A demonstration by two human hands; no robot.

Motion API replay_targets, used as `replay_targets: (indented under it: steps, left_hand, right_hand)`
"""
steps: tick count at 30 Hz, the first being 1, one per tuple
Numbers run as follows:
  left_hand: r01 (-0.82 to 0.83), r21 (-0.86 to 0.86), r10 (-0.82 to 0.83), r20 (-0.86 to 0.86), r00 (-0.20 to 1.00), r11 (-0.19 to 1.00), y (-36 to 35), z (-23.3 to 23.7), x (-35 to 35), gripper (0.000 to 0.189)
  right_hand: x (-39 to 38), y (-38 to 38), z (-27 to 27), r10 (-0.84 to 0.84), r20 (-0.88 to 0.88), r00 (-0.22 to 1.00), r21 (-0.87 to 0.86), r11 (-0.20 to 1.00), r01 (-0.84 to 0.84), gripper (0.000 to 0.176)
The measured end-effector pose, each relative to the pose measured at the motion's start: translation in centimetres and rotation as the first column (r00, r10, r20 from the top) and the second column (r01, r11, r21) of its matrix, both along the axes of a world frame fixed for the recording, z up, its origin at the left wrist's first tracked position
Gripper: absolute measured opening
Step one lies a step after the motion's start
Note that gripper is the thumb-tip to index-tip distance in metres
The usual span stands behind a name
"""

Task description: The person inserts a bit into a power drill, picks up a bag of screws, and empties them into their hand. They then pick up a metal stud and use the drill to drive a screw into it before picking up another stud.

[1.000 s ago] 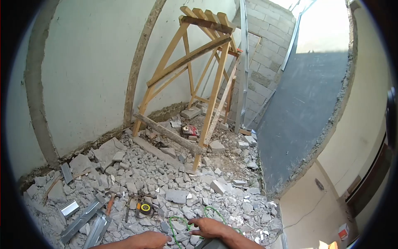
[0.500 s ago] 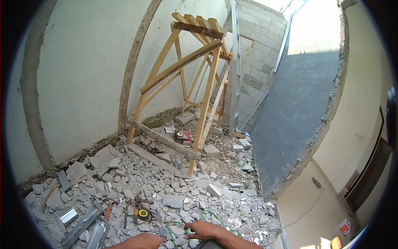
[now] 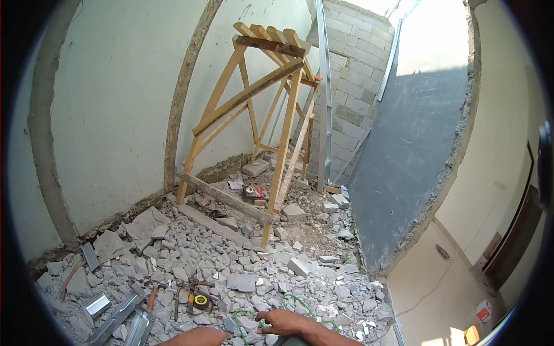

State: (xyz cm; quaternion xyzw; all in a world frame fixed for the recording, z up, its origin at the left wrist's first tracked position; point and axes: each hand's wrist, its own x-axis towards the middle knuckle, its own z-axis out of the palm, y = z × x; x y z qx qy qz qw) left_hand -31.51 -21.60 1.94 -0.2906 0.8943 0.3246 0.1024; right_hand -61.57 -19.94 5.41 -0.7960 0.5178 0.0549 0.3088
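Note:
My right hand [image 3: 284,322] reaches in over the rubble at the bottom centre, its fingers loosely bent with a gap between thumb and forefinger. The wrist lies over a dark grey shape [image 3: 291,341] at the bottom edge. A thin green cord [image 3: 296,297] runs in loops over the broken stones, passing close behind and beside this hand. My left hand [image 3: 203,337] is low in the view, pointing right, with most of its fingers cut off by the frame. Just beyond it lie a yellow and black tape measure [image 3: 201,300] and a hammer with an orange-brown handle [image 3: 152,297].
Metal channel pieces [image 3: 119,316] lie at lower left. Broken rubble [image 3: 219,259] covers the ground. A tall wooden trestle [image 3: 283,155] stands in it, with a metal ladder [image 3: 324,115] behind. A grey wall panel [image 3: 404,155] rises on the right, beside a tiled floor [image 3: 427,282].
The view has shifted very slightly. Both hands stay in nearly the same place and pose, and the things on the rubble have not moved.

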Motion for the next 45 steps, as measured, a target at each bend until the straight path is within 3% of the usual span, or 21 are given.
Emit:
replay_targets:
  steps: [24,33,36,45]
  left_hand:
    - [0.009,-0.026,-0.009,0.008,1.000,1.000,0.6,-0.2,-0.1,0.067]
    - [0.000,-0.068,-0.004,-0.063,0.998,0.998,0.3,-2.2,0.4,0.062]
    - [-0.005,-0.029,0.006,0.018,1.000,1.000,0.3,-1.8,0.2,0.062]
    - [-0.042,-0.006,0.042,-0.015,0.999,0.999,0.4,-1.4,0.3,0.063]
  right_hand:
    - [-0.2,0.3,-0.6,0.013,0.002,1.000,-0.015,1.000,-0.013,0.060]
    - [0.7,0.6,0.4,0.008,-0.035,0.999,-0.010,1.000,-0.008,0.057]
    - [0.9,0.7,0.5,0.016,-0.043,0.999,-0.014,1.000,-0.016,0.057]
    - [1.0,0.7,0.7,0.017,-0.050,0.999,-0.006,1.000,-0.017,0.057]
